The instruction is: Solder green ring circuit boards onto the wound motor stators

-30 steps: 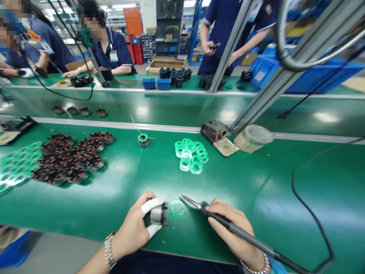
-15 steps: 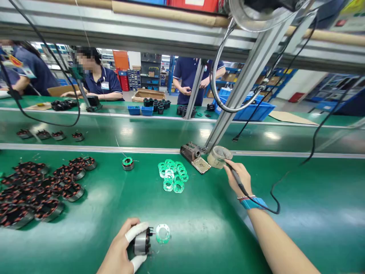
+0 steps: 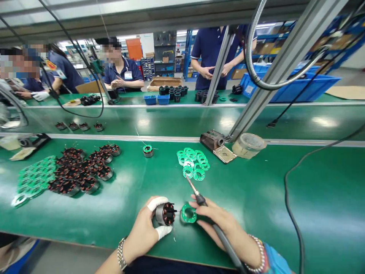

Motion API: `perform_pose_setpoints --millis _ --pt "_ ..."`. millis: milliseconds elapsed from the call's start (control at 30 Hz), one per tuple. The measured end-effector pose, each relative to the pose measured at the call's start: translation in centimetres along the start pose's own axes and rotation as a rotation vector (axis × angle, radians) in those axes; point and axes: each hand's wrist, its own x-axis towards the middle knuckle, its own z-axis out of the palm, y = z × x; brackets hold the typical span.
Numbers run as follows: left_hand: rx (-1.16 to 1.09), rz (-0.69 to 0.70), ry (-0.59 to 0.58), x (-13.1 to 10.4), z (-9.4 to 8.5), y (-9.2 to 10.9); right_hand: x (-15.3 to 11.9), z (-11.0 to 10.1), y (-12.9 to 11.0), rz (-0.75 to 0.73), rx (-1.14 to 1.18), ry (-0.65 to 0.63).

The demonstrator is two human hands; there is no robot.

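Holding, left grip (image 3: 144, 228): one coil (image 3: 163, 214), steel-sided, tipped on its side, copper windings facing the right grip. White-covered thumb and finger clasp opposite sides, spread as wide as the part.

Right grip (image 3: 221, 223): one soldering iron (image 3: 201, 199), fingers curled round the handle, tip pointing ahead. Also one green ring (image 3: 183, 217), fingertips at its nearer edge; whether it is lifted off the worktop (image 3: 251, 198) cannot be told.

Between the grips: one thin wire (image 3: 178, 211), running from the coil toward the ring; contact too fine to tell. Coil and ring stand apart, so this piece is judged unfinished.

Ahead of the right grip: loose rings (image 3: 188, 163), overlapping in a small pile, judged unused. Beyond these: iron stand (image 3: 212, 140), pad (image 3: 225, 154) in front of it, round tub (image 3: 248, 148) to the right.

Ahead of the left grip: one ring-topped coil (image 3: 148, 152), the only piece seen with its ring on; judged done or nearly so.

Farther, left of the left grip: many bare coils (image 3: 82, 169), crowded together, no rings seen on them, judged left to do. Outermost: ring sheet (image 3: 35, 177), apparently joined. Beyond the metal strip (image 3: 128, 138): four more coils (image 3: 73, 126), seemingly bare.
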Motion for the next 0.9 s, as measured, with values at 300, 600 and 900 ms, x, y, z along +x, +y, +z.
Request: perform_pose_setpoints --millis 300,600,900 --pt "0.294 0.007 -0.019 0.3 0.5 0.1 0.3 4.5 -2.0 0.602 0.42 0.269" --pt "0.338 0.011 -0.006 0.2 0.7 -0.4 0.4 4.1 -1.4 0.431 0.723 0.113" --pt "0.325 0.015 -0.057 0.5 0.4 0.3 1.9 3.7 -2.0 0.385 0.232 0.083"
